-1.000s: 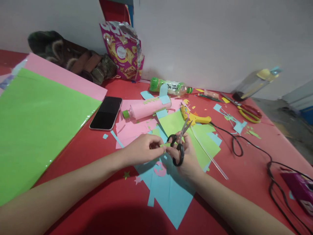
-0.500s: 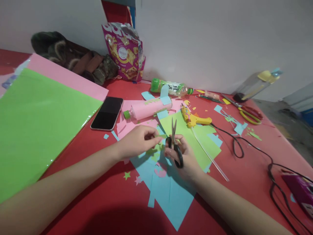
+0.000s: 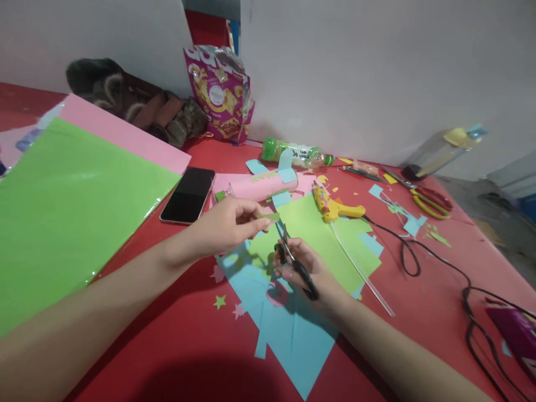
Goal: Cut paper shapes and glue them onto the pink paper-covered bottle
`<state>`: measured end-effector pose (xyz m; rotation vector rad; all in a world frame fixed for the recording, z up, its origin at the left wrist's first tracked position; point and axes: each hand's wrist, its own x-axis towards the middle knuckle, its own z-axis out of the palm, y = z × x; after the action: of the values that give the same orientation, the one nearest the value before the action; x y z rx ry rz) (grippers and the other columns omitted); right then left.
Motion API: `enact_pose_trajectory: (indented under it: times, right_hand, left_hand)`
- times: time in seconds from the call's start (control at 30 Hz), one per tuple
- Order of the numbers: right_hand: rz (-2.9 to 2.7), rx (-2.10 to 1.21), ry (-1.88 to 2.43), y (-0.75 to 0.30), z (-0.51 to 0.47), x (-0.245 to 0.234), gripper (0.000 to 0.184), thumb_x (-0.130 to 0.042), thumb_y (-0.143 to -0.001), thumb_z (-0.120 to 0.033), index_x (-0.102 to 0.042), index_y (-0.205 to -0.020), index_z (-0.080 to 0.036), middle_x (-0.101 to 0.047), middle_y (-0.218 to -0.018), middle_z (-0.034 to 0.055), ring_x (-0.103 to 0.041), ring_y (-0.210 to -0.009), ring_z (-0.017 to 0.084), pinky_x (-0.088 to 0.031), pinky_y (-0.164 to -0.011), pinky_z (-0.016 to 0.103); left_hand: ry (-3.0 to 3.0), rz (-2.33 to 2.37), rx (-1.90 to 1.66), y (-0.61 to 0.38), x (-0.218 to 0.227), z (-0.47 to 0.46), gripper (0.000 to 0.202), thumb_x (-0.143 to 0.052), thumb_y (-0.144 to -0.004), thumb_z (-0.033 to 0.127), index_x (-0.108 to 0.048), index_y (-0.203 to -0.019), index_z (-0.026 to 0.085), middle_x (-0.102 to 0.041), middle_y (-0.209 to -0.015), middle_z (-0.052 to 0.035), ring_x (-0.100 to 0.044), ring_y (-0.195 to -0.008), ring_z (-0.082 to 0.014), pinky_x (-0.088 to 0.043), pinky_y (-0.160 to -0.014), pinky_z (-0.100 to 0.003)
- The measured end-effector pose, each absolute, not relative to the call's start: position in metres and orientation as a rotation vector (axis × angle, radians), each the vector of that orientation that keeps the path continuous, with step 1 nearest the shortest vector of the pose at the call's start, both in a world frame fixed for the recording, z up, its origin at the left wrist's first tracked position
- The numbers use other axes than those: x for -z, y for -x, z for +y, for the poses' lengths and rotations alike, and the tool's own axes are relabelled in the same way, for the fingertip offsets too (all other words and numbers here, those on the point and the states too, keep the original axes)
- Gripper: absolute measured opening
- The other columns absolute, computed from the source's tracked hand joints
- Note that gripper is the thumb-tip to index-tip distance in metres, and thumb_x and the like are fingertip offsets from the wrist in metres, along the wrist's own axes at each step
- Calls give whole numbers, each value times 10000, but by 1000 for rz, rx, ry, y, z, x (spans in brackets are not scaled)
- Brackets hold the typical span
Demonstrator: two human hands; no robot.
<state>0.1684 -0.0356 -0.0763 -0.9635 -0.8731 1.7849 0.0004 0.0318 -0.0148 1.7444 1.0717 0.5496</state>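
Note:
My left hand [image 3: 226, 224] pinches a small green paper scrap [image 3: 270, 216] between thumb and fingers, lifted above the red table [image 3: 176, 335]. Just below and right of it, my right hand [image 3: 307, 273] grips black-handled scissors [image 3: 293, 261], blades pointing up-left toward the scrap. Under both hands lie a light blue cut sheet [image 3: 288, 329] and a green sheet [image 3: 318, 234]. A pink-wrapped bottle [image 3: 259, 187] with blue and green strips lies behind the hands.
A phone [image 3: 188, 195] lies left of the bottle, beside large green [image 3: 67, 206] and pink [image 3: 121, 134] sheets. A yellow glue gun [image 3: 333, 205] with black cord [image 3: 422, 262], red-yellow scissors [image 3: 429, 196], a green bottle [image 3: 293, 152], a snack bag [image 3: 220, 92] sit behind.
My left hand lifted the green scrap up and away from the scissors. My right hand dropped lower and the scissors tilted from pointing up-right to pointing up-left.

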Motion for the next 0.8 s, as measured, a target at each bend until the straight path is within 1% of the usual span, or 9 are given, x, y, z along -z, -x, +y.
enact_pose_trajectory:
  times: [0.17,0.33,0.43,0.67,0.8]
  right_hand:
    - [-904,-1796,986,-169,-36,73,348,-701,-580,-159,-517,-864,-243,-539,-749,-38,-521,-703,95,-416,-622,229]
    - [-962,-1804,986,-169,-36,72,371,-707,-572,-184,-500,-876,-230,-525,-730,-31,-504,-663,96,-396,-517,200]
    - [-988,-1797,984,-169,-36,73,385,-713,-562,-193,-499,-880,-225,-518,-728,-26,-500,-650,98,-390,-487,195]
    - [-999,-1793,992,-171,-35,74,358,-710,-569,-161,-514,-862,-221,-516,-777,-23,-500,-645,80,-408,-506,183]
    - [-1020,-1784,995,-171,-35,74,347,-714,-564,-161,-528,-851,-220,-518,-764,-24,-502,-648,85,-413,-499,183]
  left_hand:
    - [-1868,1032,-418,1,13,31,263,-484,-733,294,-426,-530,138,-377,-471,54,-348,-441,-46,-290,-431,-158]
    - [-1964,1008,-320,3,15,31,272,-473,-733,359,-462,-565,145,-415,-501,38,-366,-466,-64,-284,-438,-173]
    - [-1972,989,-302,4,17,31,278,-464,-734,372,-479,-573,146,-423,-513,31,-371,-477,-71,-281,-443,-180]
    - [-1928,948,-280,3,19,31,271,-467,-733,359,-475,-567,146,-418,-513,32,-377,-475,-73,-284,-452,-186]
    - [-1881,963,-260,4,18,32,278,-472,-730,360,-462,-552,146,-418,-499,31,-376,-457,-71,-284,-441,-187]
